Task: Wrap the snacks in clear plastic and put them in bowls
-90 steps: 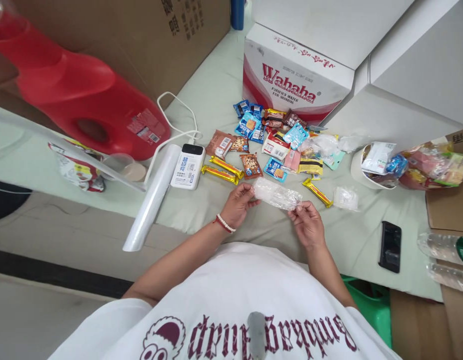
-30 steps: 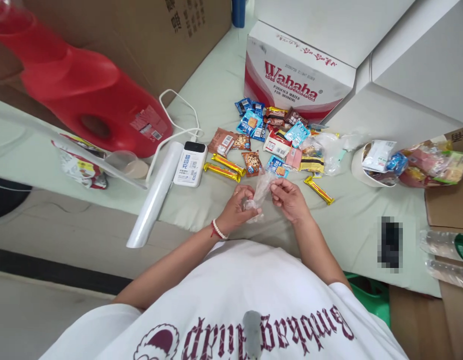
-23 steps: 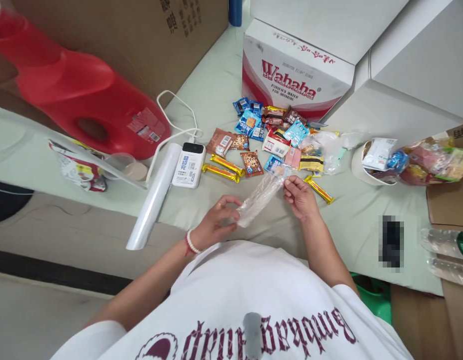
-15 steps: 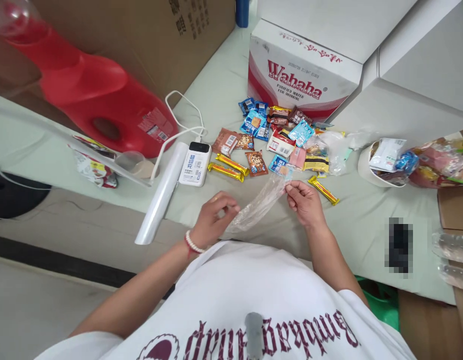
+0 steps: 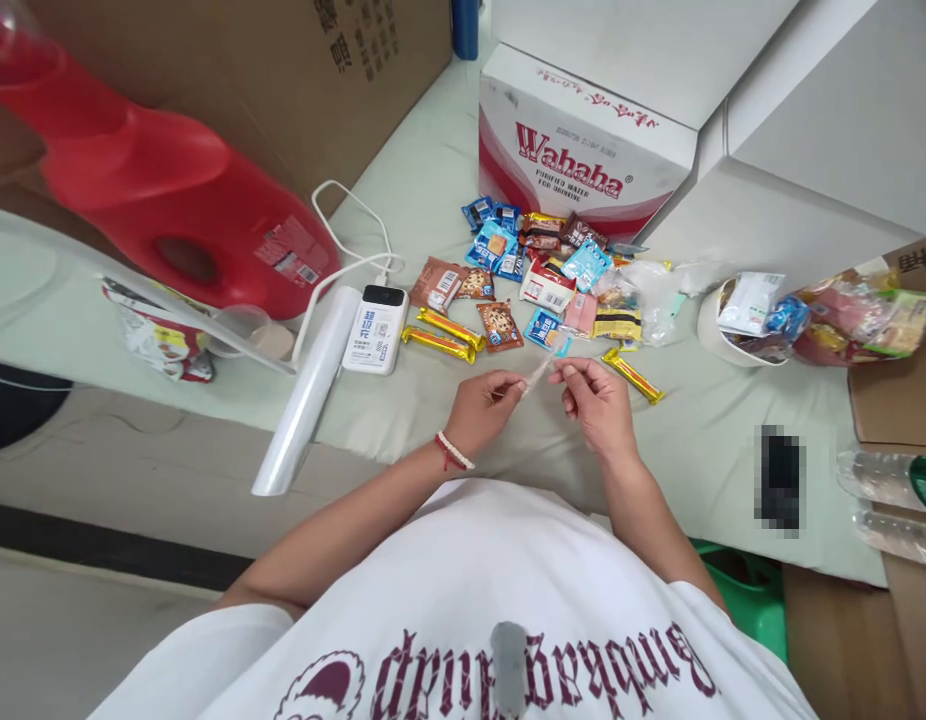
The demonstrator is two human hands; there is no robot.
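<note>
My left hand and my right hand are close together above the pale green cloth, both pinched on a thin clear plastic bag bunched into a narrow strip between them. Just beyond the hands lies a spread of small snack packets, with gold-wrapped bars to the left and another gold bar to the right.
A white power bank with a cable and a roll of clear film lie left. A large red jug is further left. A Wahaha carton stands behind the snacks. A white bowl of packets and a dark phone sit right.
The clear bag was stretched wide between the hands, then pulled out long with the left hand low. Now the hands have come together and the bag is gathered thin.
</note>
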